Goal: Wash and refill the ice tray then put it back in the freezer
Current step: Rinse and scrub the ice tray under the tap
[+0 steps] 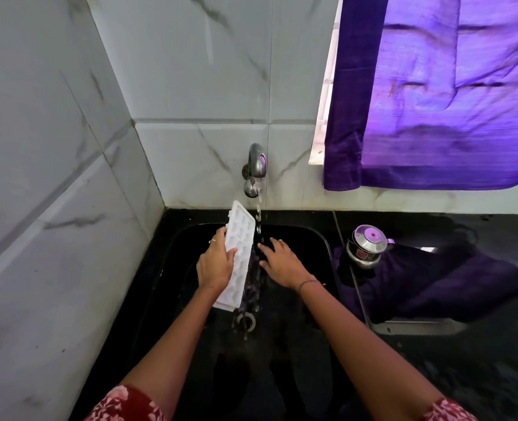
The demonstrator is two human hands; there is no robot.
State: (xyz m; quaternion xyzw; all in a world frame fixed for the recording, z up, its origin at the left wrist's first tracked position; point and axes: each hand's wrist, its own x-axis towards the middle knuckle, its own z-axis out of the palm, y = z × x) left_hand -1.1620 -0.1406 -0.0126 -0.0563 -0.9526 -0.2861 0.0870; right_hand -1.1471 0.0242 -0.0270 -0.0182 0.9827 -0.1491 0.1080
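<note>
Centre of frame: the white ice tray (240, 249) is held over the black sink (326, 242), tilted on its long edge with the compartments facing right. The left hand (216, 263) grips its left edge, fingers curled behind and thumb on the compartment face. Water (259, 221) falls from the wall tap (255, 167) just right of the tray and runs down towards the drain (245, 319). The right hand (282, 260) is spread flat, palm down, holding nothing, its fingertips at the edge of the stream.

Right of the sink, a steel pot (366, 247) stands on a dark purple cloth (433, 284) laid on the black surface (494, 366). A purple curtain (433, 86) hangs at upper right.
</note>
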